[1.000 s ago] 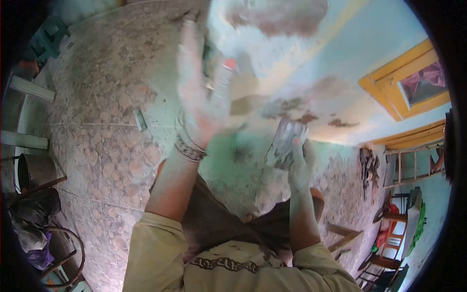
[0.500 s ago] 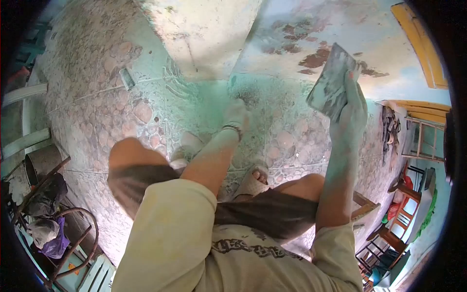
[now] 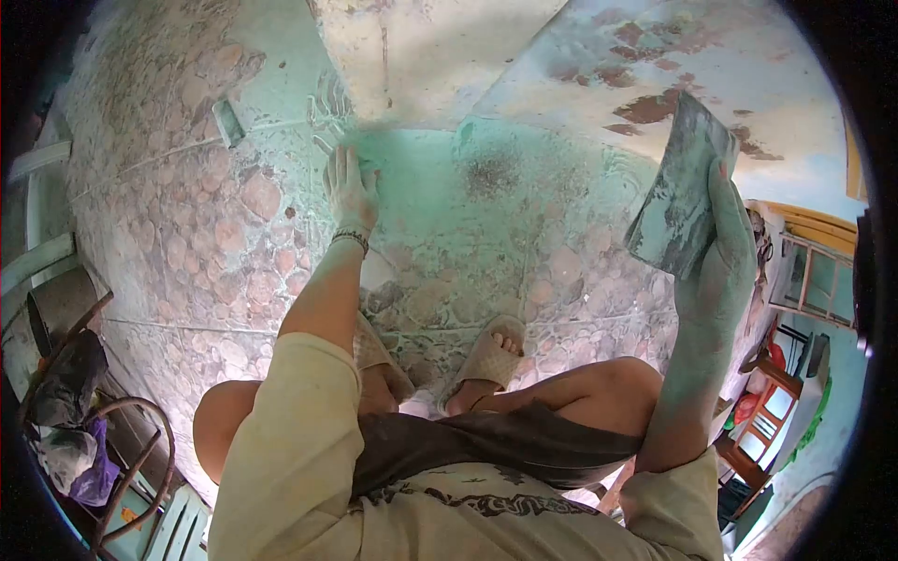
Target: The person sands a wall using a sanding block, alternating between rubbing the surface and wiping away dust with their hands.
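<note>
My left hand (image 3: 351, 192) lies palm down on the dusty floor with its fingers stretched out, beside finger-drawn streaks in the pale green dust (image 3: 402, 187). A dark grey sheet of sandpaper (image 3: 683, 187), smeared with whitish dust, is gripped in my right hand (image 3: 725, 234). It is held up at the right, in front of the wall, with the thumb across its face. Pale dust coats my right hand and forearm. A small rectangular block (image 3: 227, 124) rests on the floor to the left of my left hand.
A pale pillar (image 3: 421, 61) meets a wall (image 3: 580, 84) with peeling brown patches. Slippered feet (image 3: 486, 360) stand on the stone-patterned floor (image 3: 224, 271). Chairs (image 3: 762, 411) stand at the right. Plastic bags (image 3: 70, 383) and a curved chair frame (image 3: 154, 407) are at the left.
My left hand has moved left across the floor, from in front of the pillar to the streaks. My right hand, still holding the sandpaper, appears farther right as the view shifts.
</note>
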A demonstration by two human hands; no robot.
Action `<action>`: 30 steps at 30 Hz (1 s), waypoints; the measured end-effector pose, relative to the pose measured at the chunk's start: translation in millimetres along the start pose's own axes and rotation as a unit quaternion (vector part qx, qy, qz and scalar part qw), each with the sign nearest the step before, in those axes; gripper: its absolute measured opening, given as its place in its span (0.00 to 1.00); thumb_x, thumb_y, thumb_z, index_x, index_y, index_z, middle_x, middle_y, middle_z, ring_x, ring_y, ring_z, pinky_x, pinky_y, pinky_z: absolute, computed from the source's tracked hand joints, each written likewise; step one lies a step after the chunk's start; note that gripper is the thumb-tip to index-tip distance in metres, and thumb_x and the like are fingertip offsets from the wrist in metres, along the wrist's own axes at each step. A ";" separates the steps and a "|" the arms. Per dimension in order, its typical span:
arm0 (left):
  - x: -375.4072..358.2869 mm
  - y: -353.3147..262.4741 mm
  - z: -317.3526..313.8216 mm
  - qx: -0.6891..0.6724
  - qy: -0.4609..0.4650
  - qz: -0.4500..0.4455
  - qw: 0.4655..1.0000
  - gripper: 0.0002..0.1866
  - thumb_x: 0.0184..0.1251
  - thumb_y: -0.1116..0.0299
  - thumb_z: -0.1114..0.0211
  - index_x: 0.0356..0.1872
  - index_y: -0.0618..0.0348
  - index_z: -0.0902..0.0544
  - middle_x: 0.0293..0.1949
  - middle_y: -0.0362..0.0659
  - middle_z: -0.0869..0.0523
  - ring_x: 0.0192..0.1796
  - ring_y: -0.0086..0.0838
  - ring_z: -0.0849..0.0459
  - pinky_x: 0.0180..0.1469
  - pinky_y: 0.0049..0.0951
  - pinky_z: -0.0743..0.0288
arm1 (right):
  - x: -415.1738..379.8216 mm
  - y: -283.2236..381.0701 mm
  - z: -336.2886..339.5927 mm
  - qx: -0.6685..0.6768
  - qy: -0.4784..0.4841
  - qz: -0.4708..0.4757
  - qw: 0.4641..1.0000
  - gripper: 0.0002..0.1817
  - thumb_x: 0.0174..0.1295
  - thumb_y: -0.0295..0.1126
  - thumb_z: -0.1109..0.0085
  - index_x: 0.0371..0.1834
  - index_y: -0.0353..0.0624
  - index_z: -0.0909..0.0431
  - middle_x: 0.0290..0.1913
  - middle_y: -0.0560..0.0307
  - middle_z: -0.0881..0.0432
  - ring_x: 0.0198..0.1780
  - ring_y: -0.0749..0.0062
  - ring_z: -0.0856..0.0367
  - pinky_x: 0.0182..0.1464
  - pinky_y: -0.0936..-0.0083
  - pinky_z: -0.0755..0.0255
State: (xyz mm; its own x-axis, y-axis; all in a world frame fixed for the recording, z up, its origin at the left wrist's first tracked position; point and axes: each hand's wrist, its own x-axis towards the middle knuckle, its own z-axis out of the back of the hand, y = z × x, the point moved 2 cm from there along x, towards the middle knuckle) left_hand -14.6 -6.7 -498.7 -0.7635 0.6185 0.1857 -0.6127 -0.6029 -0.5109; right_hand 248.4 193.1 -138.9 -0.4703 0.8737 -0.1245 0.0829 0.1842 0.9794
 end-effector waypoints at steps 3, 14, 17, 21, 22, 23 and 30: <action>1.6 -6.9 -1.6 0.053 0.004 0.054 0.997 0.29 0.65 0.57 0.38 0.67 0.53 0.30 0.69 0.46 0.33 0.70 0.43 0.38 0.71 0.46 0.50 | -1.0 2.0 5.5 -0.025 -0.077 0.003 0.997 0.15 0.72 0.31 0.48 0.56 0.35 0.23 0.48 0.57 0.16 0.43 0.77 0.16 0.46 0.79 0.20; 39.1 19.0 5.5 0.032 -0.010 0.106 0.994 0.27 0.69 0.56 0.43 0.66 0.53 0.29 0.70 0.47 0.36 0.73 0.43 0.43 0.72 0.47 0.53 | 15.3 -9.2 -2.3 -0.091 -0.117 -0.003 0.989 0.17 0.72 0.36 0.47 0.54 0.32 0.23 0.42 0.55 0.15 0.37 0.79 0.15 0.39 0.81 0.20; 71.4 47.1 2.4 0.078 -0.054 0.101 0.990 0.32 0.72 0.52 0.51 0.71 0.60 0.38 0.75 0.52 0.45 0.77 0.45 0.52 0.76 0.47 0.61 | 17.2 -12.5 -7.0 -0.105 -0.096 -0.013 0.990 0.17 0.72 0.36 0.47 0.54 0.33 0.23 0.43 0.57 0.16 0.38 0.80 0.16 0.40 0.82 0.21; 114.7 82.8 16.5 0.117 -0.043 0.095 0.988 0.36 0.73 0.48 0.57 0.74 0.65 0.45 0.77 0.55 0.52 0.79 0.47 0.58 0.77 0.48 0.67 | 21.0 -18.3 -3.5 -0.112 -0.094 -0.008 0.989 0.17 0.72 0.36 0.47 0.54 0.33 0.23 0.43 0.59 0.16 0.38 0.81 0.16 0.40 0.83 0.22; 122.7 89.5 20.1 0.122 -0.031 0.107 0.986 0.37 0.73 0.48 0.58 0.74 0.65 0.45 0.77 0.55 0.52 0.79 0.47 0.58 0.77 0.47 0.67 | 20.8 -18.8 -4.5 -0.120 -0.111 -0.006 0.987 0.18 0.72 0.37 0.47 0.54 0.33 0.23 0.42 0.58 0.16 0.37 0.81 0.17 0.39 0.84 0.22; 129.8 97.0 21.8 0.126 -0.019 0.119 0.985 0.37 0.73 0.47 0.59 0.74 0.65 0.46 0.77 0.55 0.52 0.79 0.46 0.58 0.77 0.47 0.68 | 20.7 -19.1 -5.2 -0.126 -0.119 -0.001 0.985 0.18 0.72 0.37 0.47 0.54 0.33 0.23 0.42 0.59 0.16 0.36 0.82 0.17 0.38 0.84 0.23; 167.4 98.7 6.5 0.199 0.041 0.055 0.978 0.37 0.75 0.47 0.62 0.75 0.64 0.47 0.77 0.53 0.51 0.79 0.44 0.58 0.78 0.45 0.69 | 21.7 -19.4 1.6 -0.168 -0.155 0.024 0.973 0.17 0.73 0.37 0.48 0.54 0.34 0.23 0.42 0.60 0.17 0.39 0.83 0.19 0.40 0.84 0.25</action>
State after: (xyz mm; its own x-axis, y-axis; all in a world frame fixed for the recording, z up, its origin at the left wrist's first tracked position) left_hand -204.2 34.0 -512.6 -0.8197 0.5683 0.0717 -0.5720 -0.8056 -0.1545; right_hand 238.0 209.3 -160.9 -0.1816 0.9810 -0.0680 -0.2187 0.0271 0.9754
